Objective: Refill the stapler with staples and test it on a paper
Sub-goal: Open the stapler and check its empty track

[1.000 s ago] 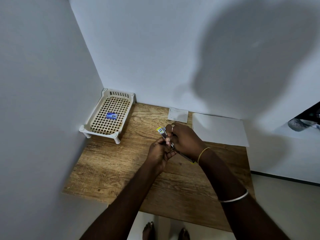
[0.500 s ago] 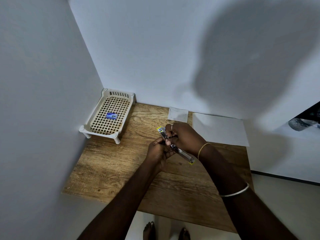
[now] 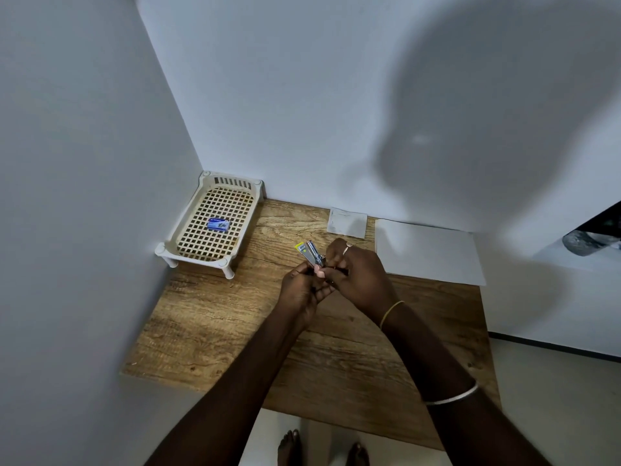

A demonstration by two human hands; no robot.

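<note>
Where the two white walls meet, a wooden table (image 3: 218, 324) fills the corner, and both forearms reach in over its near edge. A white sheet of paper (image 3: 426, 252) lies flat at the back right of the table, its far edge against the wall. A cream lattice tray (image 3: 232, 181) on short legs stands in the back left corner, against both walls.

The left hand (image 3: 300, 287) and right hand (image 3: 359, 280) meet above the middle of the table, touching each other, well apart from the tray and just left of the paper. The left hand's fingers are curled round the near end of the stapler (image 3: 311, 252). The right hand's fingers are bent in, pinching the stapler at its middle. Its far end sticks out up and to the left, tilted toward the tray, and shows a yellow tip beside a metal arm. Whether staples sit inside cannot be told.

A small white slip (image 3: 347, 222) lies at the back edge, between tray and paper, touching neither. A blue staple box (image 3: 218, 224) lies flat in the middle of the tray. A pale bangle (image 3: 450, 396) circles the right forearm, a thin cord (image 3: 389, 311) the wrist, and a ring (image 3: 347, 245) one finger. Two bare feet (image 3: 289, 445) show on the floor below the table's edge.
</note>
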